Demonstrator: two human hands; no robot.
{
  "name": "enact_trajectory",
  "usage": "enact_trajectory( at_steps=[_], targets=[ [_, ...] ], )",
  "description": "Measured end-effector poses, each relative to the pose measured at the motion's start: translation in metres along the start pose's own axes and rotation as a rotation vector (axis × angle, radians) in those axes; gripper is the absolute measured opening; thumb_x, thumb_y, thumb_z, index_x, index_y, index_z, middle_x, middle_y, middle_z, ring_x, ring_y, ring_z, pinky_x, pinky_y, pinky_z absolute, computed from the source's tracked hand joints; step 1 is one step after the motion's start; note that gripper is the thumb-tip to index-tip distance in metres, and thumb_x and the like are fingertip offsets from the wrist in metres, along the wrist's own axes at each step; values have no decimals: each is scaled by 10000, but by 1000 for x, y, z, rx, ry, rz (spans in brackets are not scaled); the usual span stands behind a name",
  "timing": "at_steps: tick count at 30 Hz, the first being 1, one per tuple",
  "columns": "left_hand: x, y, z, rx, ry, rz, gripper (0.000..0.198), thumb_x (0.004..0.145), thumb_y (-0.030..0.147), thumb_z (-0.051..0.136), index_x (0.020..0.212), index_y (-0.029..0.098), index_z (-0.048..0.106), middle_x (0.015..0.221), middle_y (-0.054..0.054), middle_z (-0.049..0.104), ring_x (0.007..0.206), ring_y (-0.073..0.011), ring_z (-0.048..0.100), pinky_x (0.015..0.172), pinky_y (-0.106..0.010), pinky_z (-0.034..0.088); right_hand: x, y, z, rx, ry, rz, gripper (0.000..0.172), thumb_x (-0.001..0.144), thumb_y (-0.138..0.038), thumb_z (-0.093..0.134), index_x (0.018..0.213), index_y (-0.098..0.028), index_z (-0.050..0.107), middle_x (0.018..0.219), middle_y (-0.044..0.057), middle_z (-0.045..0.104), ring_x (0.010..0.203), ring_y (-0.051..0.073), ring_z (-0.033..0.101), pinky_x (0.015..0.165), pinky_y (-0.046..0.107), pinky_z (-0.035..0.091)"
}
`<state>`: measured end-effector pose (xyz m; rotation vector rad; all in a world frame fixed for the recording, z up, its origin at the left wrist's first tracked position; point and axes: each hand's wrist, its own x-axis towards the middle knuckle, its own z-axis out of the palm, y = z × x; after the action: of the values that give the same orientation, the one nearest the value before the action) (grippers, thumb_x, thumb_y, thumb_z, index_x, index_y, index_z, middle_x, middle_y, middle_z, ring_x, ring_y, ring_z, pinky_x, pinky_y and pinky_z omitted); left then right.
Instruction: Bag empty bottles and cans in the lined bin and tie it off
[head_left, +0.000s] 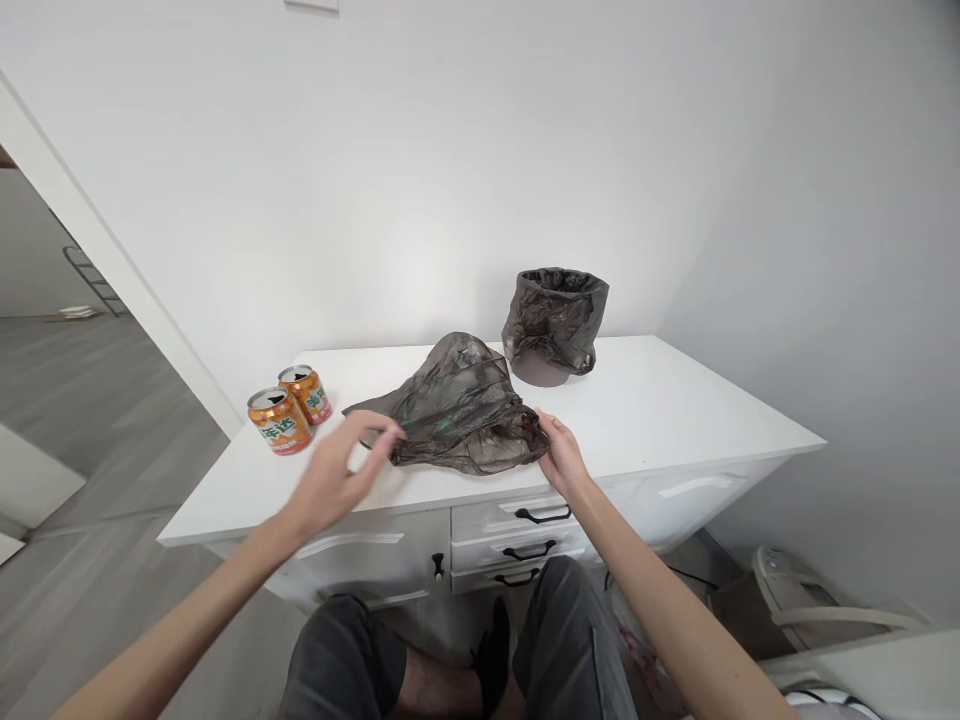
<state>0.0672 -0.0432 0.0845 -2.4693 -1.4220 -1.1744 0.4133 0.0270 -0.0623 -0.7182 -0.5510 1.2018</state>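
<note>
A thin black plastic bag point(465, 400) lies bunched on the white cabinet top, with something green showing faintly through it. My right hand point(559, 450) pinches the bag's right end near the front edge. At the bag's left end, my left hand point(349, 465) is slightly blurred, thumb and fingertips curved close to the black plastic; whether they grip it is unclear. Behind and to the right stands a small bin point(555, 325) lined with another black bag folded over its rim. Two opened orange cans point(281, 422) stand together at the left.
The white cabinet top point(690, 410) meets a wall behind it. Drawers with black handles point(529, 550) are below its front edge, close to my knees. A doorway opens at the far left; a beige object point(810, 590) is at lower right.
</note>
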Motion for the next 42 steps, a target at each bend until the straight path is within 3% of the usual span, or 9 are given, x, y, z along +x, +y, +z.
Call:
enact_trajectory(
  at_steps=[4, 7, 9, 14, 20, 27, 33, 38, 42],
  targets=[
    [17, 62, 68, -85, -282, 119, 449, 1091, 456, 341, 1322, 315, 700, 1264, -96, 756, 1259, -282, 681, 1098, -459, 540, 2, -2, 0, 2, -6, -3, 291, 719, -411, 953, 862, -238, 767, 939, 5, 814, 955, 195, 738, 972, 336, 582],
    [28, 72, 110, 42, -298, 190, 473, 1077, 352, 347, 1394, 227, 674, 1523, -156, 626, 1545, -356, 446, 1261, -627, 346, 2, -3, 1, 8, -2, -5, 301, 710, -416, 958, 854, -240, 761, 924, 3, 810, 970, 201, 736, 962, 340, 583],
    [35, 64, 122, 173, -227, 173, 460, 1059, 322, 385, 1358, 151, 690, 1660, -206, 466, 1648, -417, 207, 1294, -718, 190, 2, -3, 2, 11, -3, 1, 308, 718, -431, 957, 851, -238, 757, 921, 5, 808, 976, 199, 733, 956, 335, 581],
    [52, 29, 115, 403, -126, 144, 545, 1009, 454, 534, 1294, 21, 703, 1762, -273, 201, 1657, -454, -68, 1327, -703, 19, 0, -5, 6, 30, -23, 10, 329, 722, -457, 958, 876, -235, 769, 974, 7, 814, 983, 185, 725, 973, 313, 571],
    [54, 6, 107, 529, -206, 191, 424, 923, 450, 631, 1011, 86, 831, 1658, -222, 464, 1658, -467, 65, 1349, -672, 53, 1, -7, 10, 39, -26, -7, 308, 704, -427, 967, 838, -237, 764, 940, 2, 803, 982, 187, 722, 970, 313, 573],
    [56, 10, 105, 517, -199, 207, 481, 973, 418, 556, 1073, 31, 823, 1598, -258, 527, 1650, -447, 154, 1374, -613, 84, -1, -8, 12, 27, -19, -7, 279, 735, -411, 951, 848, -236, 765, 920, 4, 802, 972, 191, 726, 974, 326, 571],
    [59, 17, 73, 399, -104, 255, 390, 986, 359, 526, 1169, 110, 763, 1648, -189, 487, 1668, -388, 129, 1365, -643, 111, -5, -10, 13, 11, -19, -1, 274, 732, -408, 954, 841, -235, 772, 919, 6, 805, 970, 196, 729, 966, 325, 570],
    [68, 34, 0, 347, 22, 204, 244, 1007, 411, 547, 1074, 222, 687, 1684, -63, 432, 1664, -351, 183, 1359, -615, 160, -8, -10, 14, -10, -14, 9, 304, 707, -430, 966, 841, -224, 787, 916, 20, 804, 970, 201, 725, 965, 322, 567],
    [64, 30, -62, 310, 141, 93, 262, 1042, 439, 515, 992, 210, 632, 1655, -71, 470, 1523, -322, 441, 1261, -527, 366, -11, -10, 12, -27, -9, 14, 293, 699, -423, 971, 811, -232, 780, 889, 13, 794, 963, 204, 721, 965, 325, 568]
  ],
)
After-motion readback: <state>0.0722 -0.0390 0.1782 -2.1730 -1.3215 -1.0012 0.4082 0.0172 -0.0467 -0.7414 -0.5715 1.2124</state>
